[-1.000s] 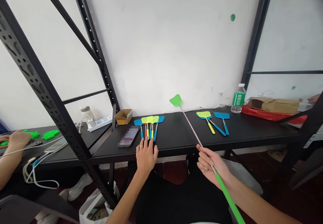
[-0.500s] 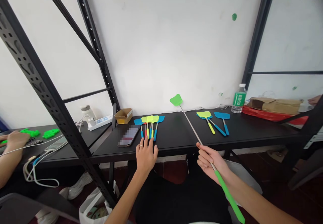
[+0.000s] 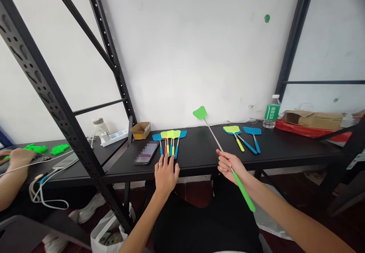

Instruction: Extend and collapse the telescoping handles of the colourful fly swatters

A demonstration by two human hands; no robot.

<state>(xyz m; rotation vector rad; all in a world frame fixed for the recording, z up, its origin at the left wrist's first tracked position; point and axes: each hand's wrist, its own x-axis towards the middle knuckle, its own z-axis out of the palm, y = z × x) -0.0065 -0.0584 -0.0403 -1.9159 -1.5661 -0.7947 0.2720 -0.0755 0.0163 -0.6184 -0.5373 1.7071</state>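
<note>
A bright green fly swatter (image 3: 243,190) with a long thin metal rod is in my right hand (image 3: 231,166), whose fingers are wrapped round the rod just above the green handle. Its green head (image 3: 200,112) points away from me, near the wall. My left hand (image 3: 165,175) rests at the table's front edge with fingers stretched out. Those fingertips lie at the handle ends of a row of short fly swatters (image 3: 170,134), with blue and yellow heads and blue, red and yellow handles. To the right lie a yellow fly swatter (image 3: 238,142) and blue ones (image 3: 252,130).
A phone (image 3: 146,153) and a small cardboard box (image 3: 140,130) are left of the row. A water bottle (image 3: 272,112) stands at the back right. Black shelf posts (image 3: 51,82) frame the table (image 3: 196,146). At far left, another person's hand (image 3: 21,157) is near green pieces.
My right hand has moved up and to the left, and the green handle came with it. The swatter's visible rod looks shorter, while its head is in nearly the same place. My left hand stays put.
</note>
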